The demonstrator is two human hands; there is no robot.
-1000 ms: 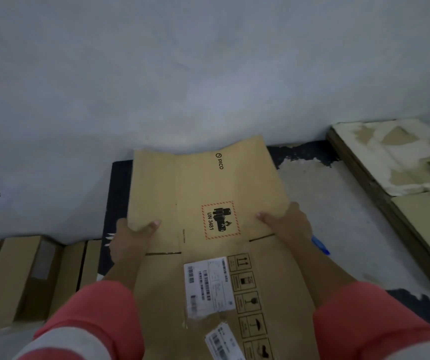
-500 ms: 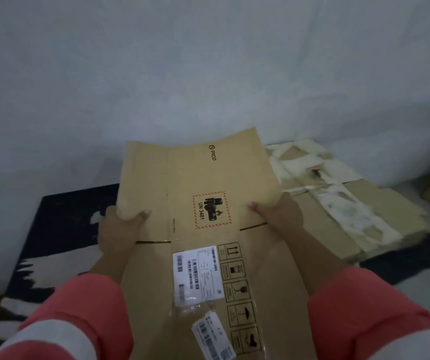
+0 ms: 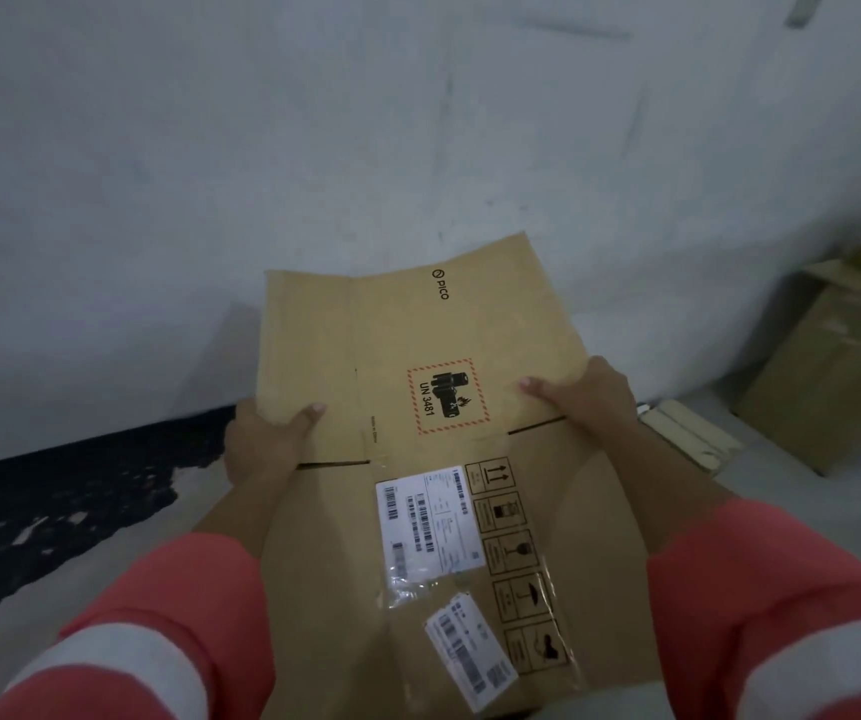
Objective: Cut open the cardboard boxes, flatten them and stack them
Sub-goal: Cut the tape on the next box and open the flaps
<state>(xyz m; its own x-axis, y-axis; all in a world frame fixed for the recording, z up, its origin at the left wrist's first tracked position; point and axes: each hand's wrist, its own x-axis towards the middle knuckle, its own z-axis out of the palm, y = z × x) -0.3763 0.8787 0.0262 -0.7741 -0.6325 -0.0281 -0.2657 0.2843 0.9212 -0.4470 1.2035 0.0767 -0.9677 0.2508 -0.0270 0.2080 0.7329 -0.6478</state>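
From the head view we see a flattened cardboard box (image 3: 418,511) filling the middle and lower middle of the frame, held off the floor (image 3: 121,579) with its far flaps reaching toward the grey wall (image 3: 418,122) that covers the upper half.

The left hand (image 3: 267,439) grips the box at its left edge, left of centre, thumb pressed on the top face and fingers hidden underneath. The right hand (image 3: 592,400) grips the right edge, right of centre, in the same way: thumb on top, the rest of the fingers out of sight below. Both arms wear coral sleeves (image 3: 168,605) with a white band, coming in from the lower corners.

On the box's top face we read a red-hatched UN 3481 mark (image 3: 446,394) between the two hands and a PICO logo (image 3: 440,284) nearer the far edge. Below the hands sit a white shipping label (image 3: 428,527), a smaller barcode label (image 3: 470,652) and a column of handling symbols (image 3: 516,563) just right of them.

At the left of the frame a dark patch (image 3: 54,506) spreads over the floor along the wall. At the right edge stands another cardboard box (image 3: 828,387), and a pale flat piece (image 3: 688,433) lies between it and the right hand.
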